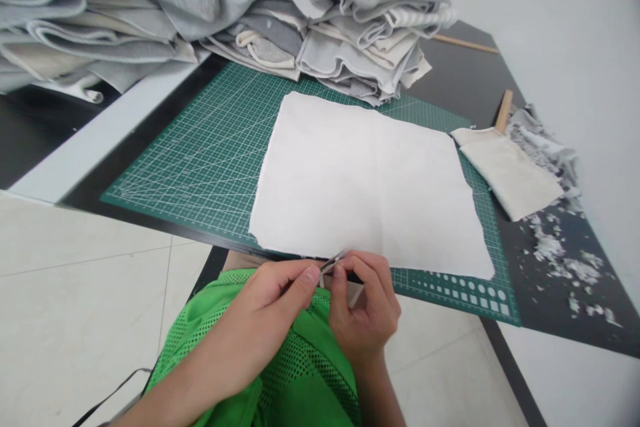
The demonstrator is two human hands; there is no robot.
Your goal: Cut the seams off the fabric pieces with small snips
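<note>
Near edge of white cloth (365,180): hands together.
Pinching a small metal tool (334,261), left hand (273,310) and right hand (365,310) should probably stay steady.

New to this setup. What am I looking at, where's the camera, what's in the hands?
No machine: this is one picture from a camera worn on a person's head, looking down at their own bare hands. The left hand and right hand together pinch a small thin metal tool; its kind is too small to tell. Just beyond lies a white fabric sheet on a green cutting mat on a dark table. Behind: stacked grey fabric. Right: a cream piece and scraps.
</note>
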